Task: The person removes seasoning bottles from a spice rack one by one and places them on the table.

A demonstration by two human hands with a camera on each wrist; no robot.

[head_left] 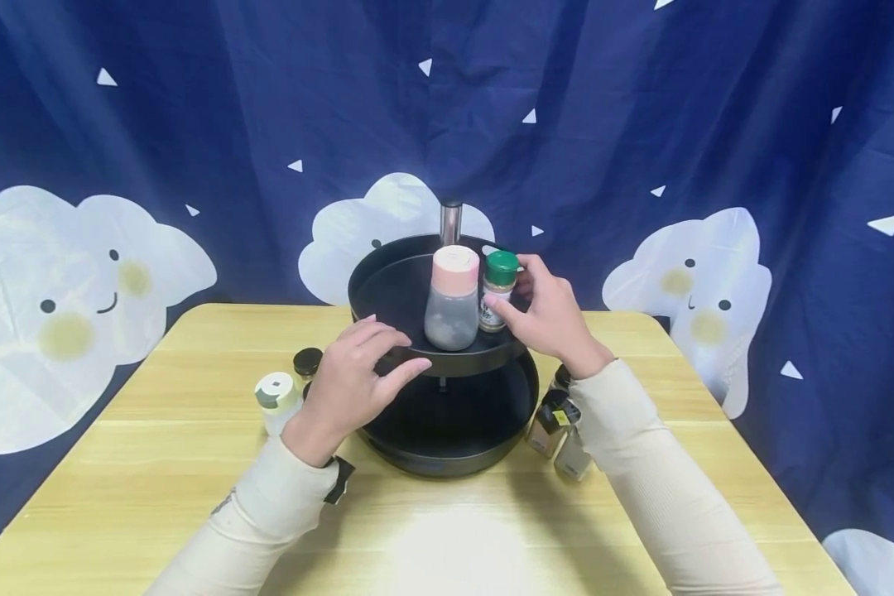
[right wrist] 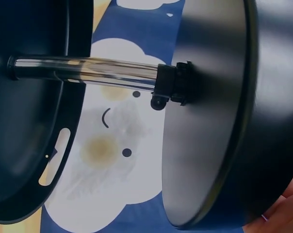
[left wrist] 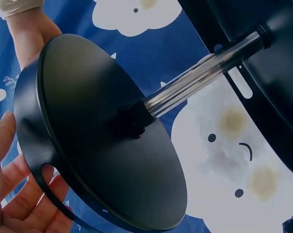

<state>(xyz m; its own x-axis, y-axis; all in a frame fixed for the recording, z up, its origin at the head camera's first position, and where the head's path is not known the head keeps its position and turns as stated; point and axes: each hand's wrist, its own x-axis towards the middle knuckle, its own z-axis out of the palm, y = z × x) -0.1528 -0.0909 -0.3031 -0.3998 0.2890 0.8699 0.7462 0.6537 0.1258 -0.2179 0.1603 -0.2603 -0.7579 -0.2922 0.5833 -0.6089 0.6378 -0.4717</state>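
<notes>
A black two-tier round rack stands on the table, its upper tray [head_left: 387, 290] above a wider lower tray [head_left: 447, 468]. On the upper tray a pink-capped bottle [head_left: 451, 310] stands beside a green-capped spice jar [head_left: 499, 290]. My right hand [head_left: 551, 314] holds the spice jar between thumb and fingers, from the right. At the left front of the upper tray, my left hand [head_left: 350, 377] is held with thumb and fingers apart, nothing between them. In the left wrist view its fingers [left wrist: 35, 194] lie near the tray's slotted rim. The right wrist view shows little of my right hand [right wrist: 282, 208].
Left of the rack stand a white-lidded jar [head_left: 276, 397] and a black-capped jar [head_left: 308, 362], partly behind my left hand. Several black-capped bottles [head_left: 555, 422] stand close to its right side. A metal post [head_left: 450, 222] rises from the upper tray. Behind the table hangs a blue curtain [head_left: 432, 108].
</notes>
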